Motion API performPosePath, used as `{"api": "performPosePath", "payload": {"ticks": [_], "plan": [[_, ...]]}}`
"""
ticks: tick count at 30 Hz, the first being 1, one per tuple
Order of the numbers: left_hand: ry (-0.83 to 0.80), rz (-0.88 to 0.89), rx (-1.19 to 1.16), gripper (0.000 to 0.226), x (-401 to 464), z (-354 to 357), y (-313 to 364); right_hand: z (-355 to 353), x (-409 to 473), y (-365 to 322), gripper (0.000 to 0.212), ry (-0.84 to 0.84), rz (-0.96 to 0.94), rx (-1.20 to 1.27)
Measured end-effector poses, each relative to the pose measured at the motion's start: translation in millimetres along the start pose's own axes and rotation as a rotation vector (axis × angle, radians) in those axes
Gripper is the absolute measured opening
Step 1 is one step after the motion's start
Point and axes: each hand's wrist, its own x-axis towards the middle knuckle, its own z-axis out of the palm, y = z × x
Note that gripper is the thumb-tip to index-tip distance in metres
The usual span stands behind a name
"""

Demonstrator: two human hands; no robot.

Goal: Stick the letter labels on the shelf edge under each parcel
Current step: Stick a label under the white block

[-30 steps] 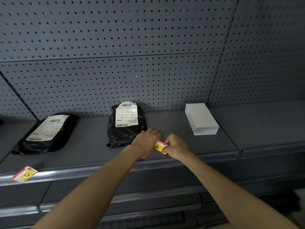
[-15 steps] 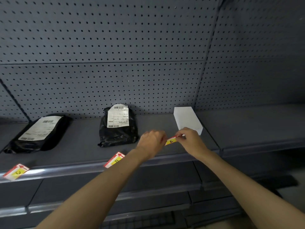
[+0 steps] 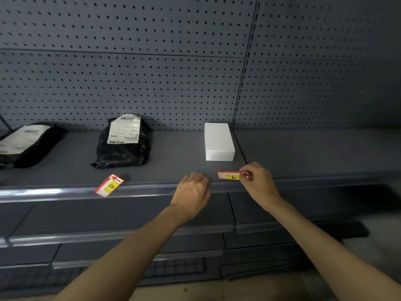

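Note:
My right hand (image 3: pixel 259 181) pinches the right end of a red, white and yellow label marked E (image 3: pixel 229 175), held flat just above the shelf edge (image 3: pixel 152 189), in front of the white box (image 3: pixel 219 141). My left hand (image 3: pixel 192 193) hovers over the shelf edge left of that label, fingers curled, holding nothing. A label marked D (image 3: pixel 109 185) sits tilted on the shelf edge below the black parcel with a white shipping label (image 3: pixel 124 142). Another black parcel (image 3: pixel 26 144) lies at the far left, partly cut off.
A grey pegboard wall (image 3: pixel 173 72) backs the shelf. A vertical divider post (image 3: pixel 240 94) separates this bay from the bare shelf bay to the right (image 3: pixel 314 151). Lower shelves (image 3: pixel 130 235) jut out beneath my arms.
Both hands moved right from the middle black parcel to the white box. My left hand let go of the E label, which my right hand alone now holds flat.

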Motion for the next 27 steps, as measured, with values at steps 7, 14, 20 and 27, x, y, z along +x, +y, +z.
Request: {"api": "performPosePath", "payload": {"ticks": [7, 14, 20, 27], "plan": [[-0.06, -0.078, 0.063, 0.03, -3.5, 11.2, 14.3, -0.6, 0.6, 6.7, 0.007, 0.022, -0.064, 0.018], [-0.034, -0.138, 0.021, 0.027, -5.8, 12.4, 20.0, 3.1, 8.3, 10.6, 0.007, -0.062, -0.121, -0.05], [-0.066, -0.136, 0.008, 0.03, -7.6, 10.7, 17.9, 17.6, 14.5, 6.1, 0.013, -0.146, -0.172, -0.123], [-0.095, -0.138, 0.005, 0.033, -7.3, 11.6, 16.7, 21.4, 6.4, 5.6, 0.01, -0.23, -0.218, -0.262]]}}
